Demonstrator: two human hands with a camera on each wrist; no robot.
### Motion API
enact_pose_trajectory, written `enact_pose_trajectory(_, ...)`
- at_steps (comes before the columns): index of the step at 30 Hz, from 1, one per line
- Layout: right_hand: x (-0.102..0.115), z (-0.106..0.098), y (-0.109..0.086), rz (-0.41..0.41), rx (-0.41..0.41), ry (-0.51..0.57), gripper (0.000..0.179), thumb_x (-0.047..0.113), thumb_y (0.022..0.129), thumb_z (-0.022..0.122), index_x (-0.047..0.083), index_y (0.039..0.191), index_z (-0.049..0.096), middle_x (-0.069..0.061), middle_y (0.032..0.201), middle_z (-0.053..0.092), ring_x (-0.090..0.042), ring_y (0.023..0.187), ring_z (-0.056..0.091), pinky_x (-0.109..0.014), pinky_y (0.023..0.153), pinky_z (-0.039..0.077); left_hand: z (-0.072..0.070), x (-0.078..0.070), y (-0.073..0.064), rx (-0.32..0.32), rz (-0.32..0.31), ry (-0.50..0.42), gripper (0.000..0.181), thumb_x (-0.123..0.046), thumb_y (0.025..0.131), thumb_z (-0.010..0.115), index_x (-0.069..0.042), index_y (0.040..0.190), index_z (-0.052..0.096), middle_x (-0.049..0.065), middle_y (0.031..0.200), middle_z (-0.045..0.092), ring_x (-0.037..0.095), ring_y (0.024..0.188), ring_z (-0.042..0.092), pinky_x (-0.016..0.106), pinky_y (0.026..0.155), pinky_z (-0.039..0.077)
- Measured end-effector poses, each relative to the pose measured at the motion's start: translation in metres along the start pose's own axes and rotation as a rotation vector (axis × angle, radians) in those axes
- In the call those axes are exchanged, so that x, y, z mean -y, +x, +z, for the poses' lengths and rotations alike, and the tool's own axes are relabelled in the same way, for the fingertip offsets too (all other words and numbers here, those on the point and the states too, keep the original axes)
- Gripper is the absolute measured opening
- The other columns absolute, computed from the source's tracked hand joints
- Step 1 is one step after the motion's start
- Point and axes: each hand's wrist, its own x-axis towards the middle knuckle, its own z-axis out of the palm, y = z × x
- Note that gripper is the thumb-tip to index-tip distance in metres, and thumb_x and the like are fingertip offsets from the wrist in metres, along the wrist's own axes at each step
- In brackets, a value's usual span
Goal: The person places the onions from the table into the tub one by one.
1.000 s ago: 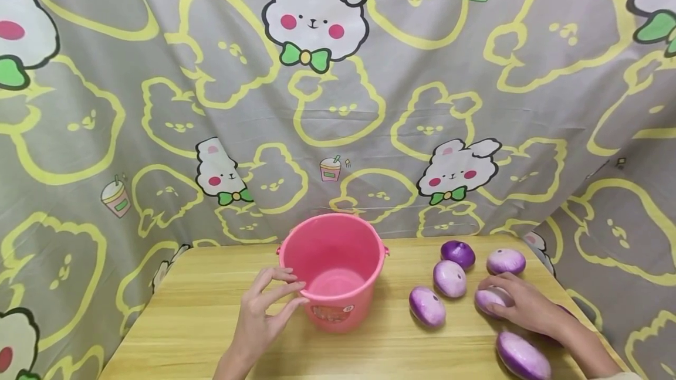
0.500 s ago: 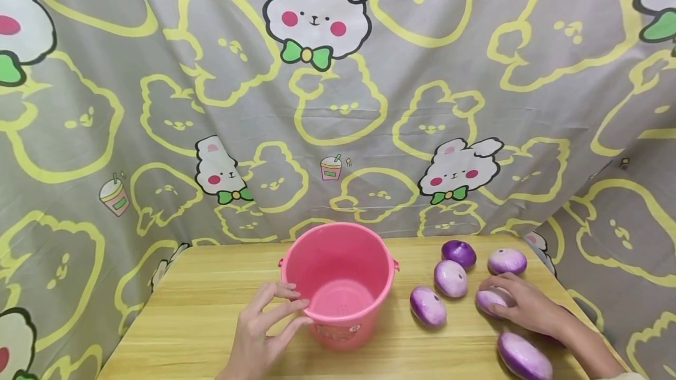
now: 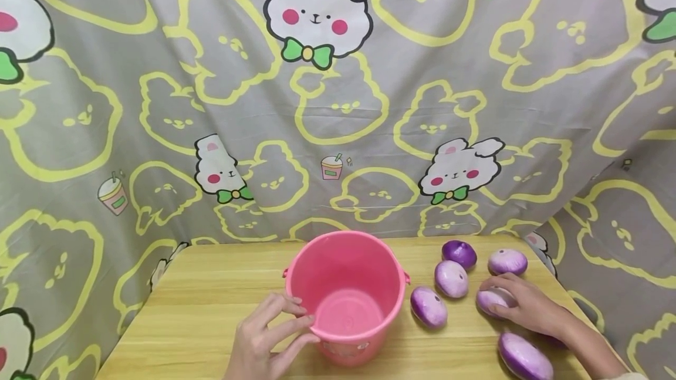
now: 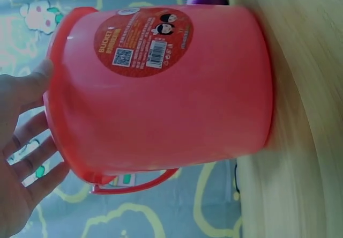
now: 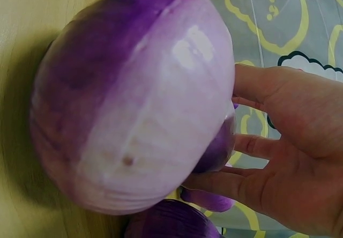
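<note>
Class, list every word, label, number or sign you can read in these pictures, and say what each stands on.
"BUCKET": on the red label of the pink bucket, left wrist view.
Other lettering there: too small or blurred to read.
QR code and barcode on that label: no readable numbers.
Purple vegetables and curtain: no readable text.

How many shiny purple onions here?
7: three onions nearest the pink plastic bucket; one beyond the right hand, one under it, one in front, one partly hidden by the forearm.
</note>
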Motion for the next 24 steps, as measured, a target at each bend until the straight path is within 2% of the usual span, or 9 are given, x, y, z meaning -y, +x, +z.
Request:
enact_pose_trajectory(5,0.0,0.0,0.0,0.004,0.001,0.007,0.03,0.023,0.082,0.087,0.025,0.108,0.072,0.002,0.114,0.065,-0.031,0.104,0.064,-0.046,0.087,0.053,0.004,-0.003,0.0,0.01,0.062,0.027,0.02,-0.029,0.089,0.082,-0.009,0.095,0.08,0.004,0.091,0.069,0.02,0.082,0.066,0.028,0.079,0.06)
enact_pose_trajectory(11,0.0,0.0,0.001,-0.019,-0.008,0.0,0.031,0.023,0.081,0.087,0.025,0.107,0.071,0.004,0.113,0.064,-0.03,0.103,0.064,-0.047,0.087,0.052,0.005,-0.009,0.001,0.014,0.064,0.055,0.02,-0.03,0.089,0.083,-0.011,0.094,0.08,0.001,0.09,0.069,0.017,0.082,0.065,0.025,0.074,0.061)
enact_pose_trajectory(18,-0.001,-0.001,0.002,-0.028,-0.011,-0.012,0.031,0.023,0.08,0.087,0.026,0.107,0.071,0.0,0.114,0.065,-0.03,0.104,0.064,-0.047,0.087,0.053,0.009,-0.016,0.007,-0.012,0.164,0.103,0.022,-0.032,0.091,0.08,-0.01,0.088,0.081,-0.001,0.085,0.068,0.015,0.078,0.065,0.022,0.067,0.059)
enact_pose_trajectory(24,0.0,0.0,0.001,-0.025,-0.011,-0.007,0.031,0.023,0.08,0.088,0.026,0.106,0.071,-0.002,0.115,0.065,-0.03,0.103,0.064,-0.046,0.086,0.054,0.012,-0.016,0.007,-0.021,0.165,0.071,0.023,-0.032,0.091,0.08,-0.009,0.088,0.08,0.001,0.086,0.067,0.016,0.08,0.062,0.024,0.07,0.056)
